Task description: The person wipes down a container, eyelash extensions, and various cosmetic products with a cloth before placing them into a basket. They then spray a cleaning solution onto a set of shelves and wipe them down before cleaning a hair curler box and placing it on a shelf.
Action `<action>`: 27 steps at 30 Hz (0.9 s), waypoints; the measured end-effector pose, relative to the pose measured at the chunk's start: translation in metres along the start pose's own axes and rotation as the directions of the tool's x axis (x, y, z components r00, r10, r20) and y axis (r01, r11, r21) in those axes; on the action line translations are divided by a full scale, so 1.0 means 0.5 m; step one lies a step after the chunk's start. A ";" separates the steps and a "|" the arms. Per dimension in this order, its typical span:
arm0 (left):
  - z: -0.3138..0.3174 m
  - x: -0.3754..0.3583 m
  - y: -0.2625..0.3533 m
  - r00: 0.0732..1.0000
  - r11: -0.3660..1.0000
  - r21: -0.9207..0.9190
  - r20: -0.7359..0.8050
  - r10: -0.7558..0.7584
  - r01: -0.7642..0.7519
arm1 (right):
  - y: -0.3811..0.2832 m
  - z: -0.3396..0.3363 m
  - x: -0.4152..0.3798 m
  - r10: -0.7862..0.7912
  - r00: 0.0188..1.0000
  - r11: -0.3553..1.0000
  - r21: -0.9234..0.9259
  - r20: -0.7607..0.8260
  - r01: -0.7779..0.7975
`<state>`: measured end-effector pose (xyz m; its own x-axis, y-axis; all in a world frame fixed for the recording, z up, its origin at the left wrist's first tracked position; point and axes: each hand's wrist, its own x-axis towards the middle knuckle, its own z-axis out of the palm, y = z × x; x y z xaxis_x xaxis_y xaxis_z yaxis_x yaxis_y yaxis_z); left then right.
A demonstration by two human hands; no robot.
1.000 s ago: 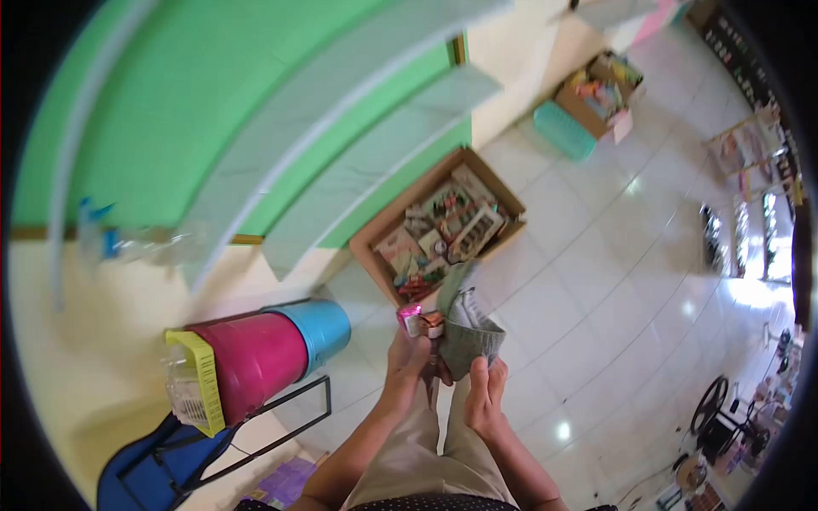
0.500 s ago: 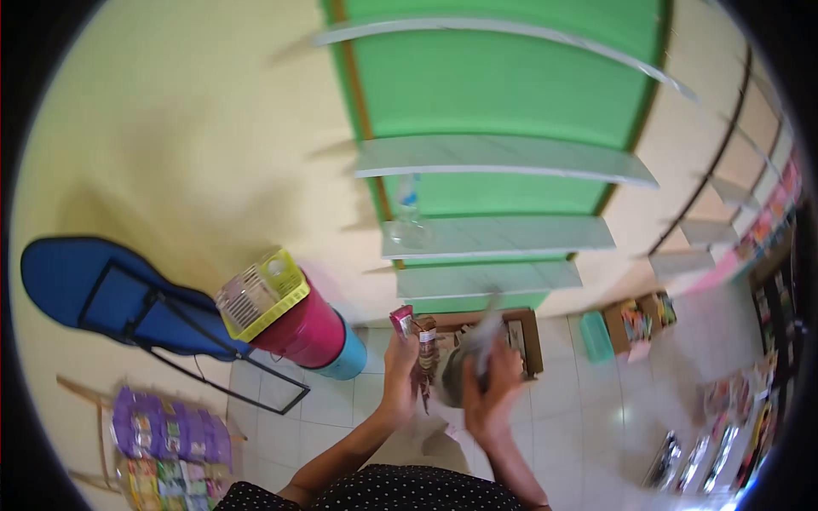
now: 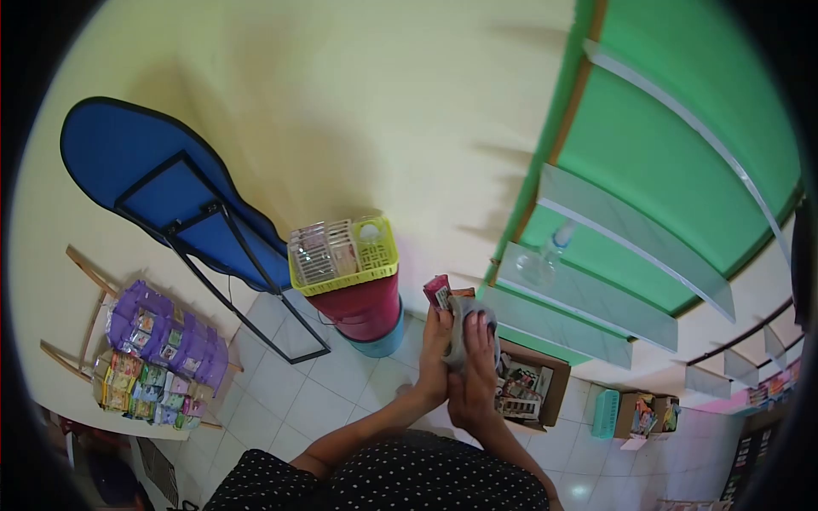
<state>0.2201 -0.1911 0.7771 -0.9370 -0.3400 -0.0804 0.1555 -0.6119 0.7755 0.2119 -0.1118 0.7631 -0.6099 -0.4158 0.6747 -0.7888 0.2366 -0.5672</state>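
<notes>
near shelves [image 3: 588, 298] | left hand [image 3: 435, 362]: pink packet [image 3: 437, 289] | right hand [image 3: 479, 370]: grey cloth [image 3: 457, 342]

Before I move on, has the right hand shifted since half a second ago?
Yes. In the head view, the right hand has shifted left relative to the cardboard box: it overlapped the box then, and now sits mostly left of it.

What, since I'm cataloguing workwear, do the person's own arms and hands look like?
The left hand and right hand look ungloved, and the forearms are bare. Above them are black sleeves with small white dots. No cables or markings can be made out.
</notes>
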 end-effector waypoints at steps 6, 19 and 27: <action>-0.059 0.095 0.008 0.969 0.953 0.176 0.020 0.246 -0.246 | 0.043 0.089 0.063 0.272 0.960 0.813 0.516 0.071 -0.269; -0.129 0.174 0.082 0.935 0.932 0.086 -0.006 0.354 -0.352 | 0.075 0.185 0.148 -0.055 0.985 0.934 0.357 0.162 -0.006; -0.164 0.211 0.096 0.924 0.938 0.127 -0.172 0.341 -0.322 | 0.074 0.202 0.100 0.284 0.919 0.885 0.296 0.273 -0.361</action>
<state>0.1544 -0.3149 0.7547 -0.7593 -0.6455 0.0821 0.4077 -0.3736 0.8332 0.1600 -0.2127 0.7284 -0.7636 -0.5548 0.3303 -0.4552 0.0998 -0.8848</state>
